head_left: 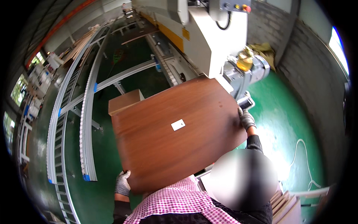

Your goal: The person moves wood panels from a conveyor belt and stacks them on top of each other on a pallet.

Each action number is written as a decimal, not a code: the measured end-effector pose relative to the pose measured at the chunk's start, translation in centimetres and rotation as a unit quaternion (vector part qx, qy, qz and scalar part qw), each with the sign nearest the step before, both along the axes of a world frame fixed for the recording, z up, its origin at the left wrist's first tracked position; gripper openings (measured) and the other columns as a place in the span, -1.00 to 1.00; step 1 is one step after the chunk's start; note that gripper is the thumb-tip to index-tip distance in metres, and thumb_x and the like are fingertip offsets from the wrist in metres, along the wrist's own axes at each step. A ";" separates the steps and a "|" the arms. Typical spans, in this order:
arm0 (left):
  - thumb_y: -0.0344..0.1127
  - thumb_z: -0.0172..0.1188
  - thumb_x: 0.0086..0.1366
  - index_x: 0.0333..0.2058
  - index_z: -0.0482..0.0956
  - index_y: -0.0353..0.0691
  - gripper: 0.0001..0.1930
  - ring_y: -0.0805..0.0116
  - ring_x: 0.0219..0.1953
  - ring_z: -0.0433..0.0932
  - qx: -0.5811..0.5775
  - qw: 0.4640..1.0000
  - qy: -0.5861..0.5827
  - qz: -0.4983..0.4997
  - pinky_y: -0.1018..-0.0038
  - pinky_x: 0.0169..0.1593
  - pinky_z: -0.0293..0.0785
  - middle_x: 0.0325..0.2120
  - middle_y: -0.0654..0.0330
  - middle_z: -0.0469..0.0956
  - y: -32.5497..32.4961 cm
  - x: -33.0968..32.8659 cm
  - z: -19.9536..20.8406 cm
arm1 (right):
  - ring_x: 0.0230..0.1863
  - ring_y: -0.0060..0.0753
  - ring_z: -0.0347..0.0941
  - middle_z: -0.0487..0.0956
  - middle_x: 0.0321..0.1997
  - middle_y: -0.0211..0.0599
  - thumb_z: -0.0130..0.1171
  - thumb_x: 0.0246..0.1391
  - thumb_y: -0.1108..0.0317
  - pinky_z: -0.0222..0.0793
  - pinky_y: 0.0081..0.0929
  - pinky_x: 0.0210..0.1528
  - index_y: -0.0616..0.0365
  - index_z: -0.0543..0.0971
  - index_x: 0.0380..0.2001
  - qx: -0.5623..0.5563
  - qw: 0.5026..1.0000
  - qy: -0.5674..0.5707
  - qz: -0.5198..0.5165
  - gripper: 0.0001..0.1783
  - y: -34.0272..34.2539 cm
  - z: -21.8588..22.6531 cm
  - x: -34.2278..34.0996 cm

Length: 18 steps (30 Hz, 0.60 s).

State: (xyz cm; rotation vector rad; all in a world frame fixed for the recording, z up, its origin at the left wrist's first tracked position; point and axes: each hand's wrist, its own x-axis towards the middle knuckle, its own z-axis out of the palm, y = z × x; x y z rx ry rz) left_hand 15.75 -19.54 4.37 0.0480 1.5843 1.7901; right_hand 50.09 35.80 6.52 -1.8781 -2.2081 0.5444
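Note:
A large brown wood-grain panel (153, 149) lies tilted across the middle of the view, a small white label (178, 125) on its face. My left hand (122, 183), in a grey glove, is closed on the panel's near left corner with the thumb on top. Farther off, my right hand (247, 119), also gloved, grips the right edge, its fingers partly hidden. The panel's far edge reaches the side of a white machine (216, 41); whether it touches cannot be made out.
A cardboard-brown box (125, 101) shows behind the panel's far left edge. Long metal roller rails (87, 134) run along the left. A grey motor (257, 71) juts from the machine. Stacked boards (285, 205) stand at lower right, near a white hose (307, 160) on the green floor.

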 end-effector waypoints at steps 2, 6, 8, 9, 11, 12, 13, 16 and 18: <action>-0.31 0.15 0.17 -0.09 0.50 -0.25 -0.68 0.24 -0.13 0.49 -0.005 1.000 0.005 0.023 0.29 -0.03 0.42 -0.17 0.15 0.52 -1.3 0.9 -0.1 | -0.09 0.16 0.43 0.53 -0.15 0.12 -0.33 0.23 -0.14 0.31 -0.09 -0.02 0.21 0.44 -0.03 -0.075 0.996 -0.051 -0.010 -0.36 -1.4 1.0 2.1; -0.22 0.12 0.16 -0.07 0.47 -0.24 -0.63 0.23 -0.13 0.46 -0.049 0.996 0.069 0.038 0.28 -0.01 0.41 -0.11 0.08 0.47 -5.1 -2.8 -3.9 | -0.05 0.08 0.44 0.55 -0.16 0.08 -0.34 0.20 -0.15 0.27 -0.13 0.03 0.19 0.57 -0.21 -0.016 0.989 0.081 -0.120 -0.34 -7.1 -3.3 8.3; -0.12 0.11 0.15 -0.13 0.51 -0.21 -0.63 0.27 -0.07 0.44 -0.093 0.994 -0.002 0.048 0.32 0.01 0.38 -0.09 0.14 0.48 -4.3 -0.3 1.3 | -0.01 0.03 0.44 0.55 -0.12 0.04 -0.28 0.16 -0.20 0.25 -0.17 0.08 0.14 0.61 -0.25 -0.045 0.975 0.112 -0.186 -0.33 -13.3 -0.7 9.8; -0.06 0.02 0.20 -0.03 0.44 -0.29 -0.53 0.21 -0.02 0.39 -0.146 0.989 0.021 -0.015 0.32 0.07 0.29 -0.03 0.11 0.44 -4.4 -0.1 3.1 | -0.06 0.04 0.46 0.56 -0.16 0.02 -0.24 0.16 -0.18 0.28 -0.17 0.05 0.15 0.62 -0.29 -0.044 0.968 0.118 -0.218 -0.36 -15.7 0.0 11.5; 0.01 -0.08 0.25 0.05 0.38 -0.37 -0.43 0.17 0.04 0.35 -0.218 0.968 0.081 -0.091 0.29 0.10 0.25 0.01 0.08 0.42 -5.7 -1.2 3.8 | -0.13 0.03 0.49 0.58 -0.25 0.00 -0.21 0.12 -0.23 0.32 -0.18 -0.03 0.16 0.62 -0.39 -0.066 0.955 0.111 -0.266 -0.33 -22.1 1.9 14.1; 0.01 -0.08 0.25 0.03 0.39 -0.38 -0.43 0.17 0.03 0.35 -0.232 0.961 0.106 -0.108 0.27 0.06 0.29 0.00 0.07 0.43 -6.1 -1.4 3.7 | -0.16 0.02 0.49 0.59 -0.28 0.00 -0.20 0.11 -0.25 0.33 -0.18 -0.05 0.16 0.62 -0.42 -0.073 0.947 0.112 -0.291 -0.32 -25.9 3.7 15.6; 0.02 -0.04 0.22 0.02 0.42 -0.32 -0.45 0.14 0.00 0.38 -0.197 0.965 0.105 -0.137 0.21 0.00 0.32 -0.02 0.08 0.44 -5.3 -1.2 4.7 | -0.19 0.02 0.50 0.59 -0.31 -0.02 -0.17 0.12 -0.21 0.35 -0.19 -0.10 0.16 0.62 -0.42 -0.020 0.946 0.088 -0.312 -0.36 -28.6 2.5 18.3; -0.01 0.02 0.20 -0.04 0.45 -0.28 -0.51 0.19 -0.02 0.40 -0.140 0.964 0.100 -0.205 0.26 0.00 0.34 -0.05 0.11 0.45 -2.3 -0.8 4.0 | -0.35 0.00 0.51 0.57 -0.45 0.02 -0.06 0.10 -0.16 0.36 -0.21 -0.25 0.17 0.61 -0.46 0.106 0.924 0.026 -0.366 -0.43 -39.1 -0.2 27.0; -0.04 0.05 0.18 -0.08 0.47 -0.26 -0.55 0.23 -0.04 0.41 -0.082 0.963 0.088 -0.239 0.29 0.00 0.36 -0.07 0.13 0.46 -0.3 0.3 2.5 | -0.49 -0.04 0.44 0.55 -0.51 0.06 -0.01 0.07 -0.18 0.32 -0.22 -0.30 0.23 0.60 -0.48 0.047 0.858 0.158 -0.487 -0.40 -46.5 3.7 30.1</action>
